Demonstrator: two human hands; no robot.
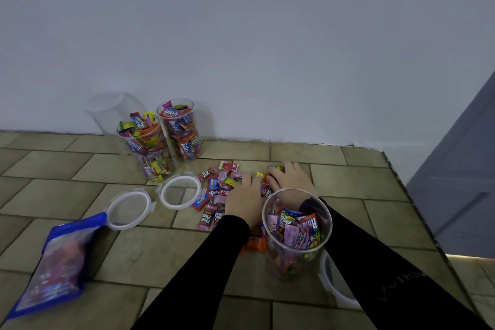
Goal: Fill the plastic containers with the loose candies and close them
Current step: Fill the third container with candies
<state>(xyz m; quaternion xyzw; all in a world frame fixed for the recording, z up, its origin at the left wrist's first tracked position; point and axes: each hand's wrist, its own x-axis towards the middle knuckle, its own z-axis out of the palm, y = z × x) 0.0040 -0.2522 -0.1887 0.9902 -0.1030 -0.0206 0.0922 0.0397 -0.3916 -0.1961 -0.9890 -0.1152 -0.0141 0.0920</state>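
- Scooping loose candies off the floor is my current step; both hands lie on the pile, palms down.
- Bag, blue, lies flat at near left, well apart from the pile. Looks spent, so I'd ignore it.
- Near jar stands upright just beside my right forearm, lid off, roughly two-thirds full by my guess. This one takes the scoop.
- Two far jars by the wall look full and unlidded; a clear empty one stands behind them.
- Left hand: fingers fairly straight, pressed flat on the wrappers, nothing gripped.
- Right hand: fingers spread and slightly bent over the far edge of the pile, nothing held that I can see; jar rim hides the wrist.
- Doing it well: rake both hands together, cup from below, lift once, tip over the jar mouth. Keep the forearm off the jar; a knock could tip it.
- Two lids lie left of the pile, a third near right, under my sleeve. Close after filling.
- Strays at the pile's far edge: sweep them in first.
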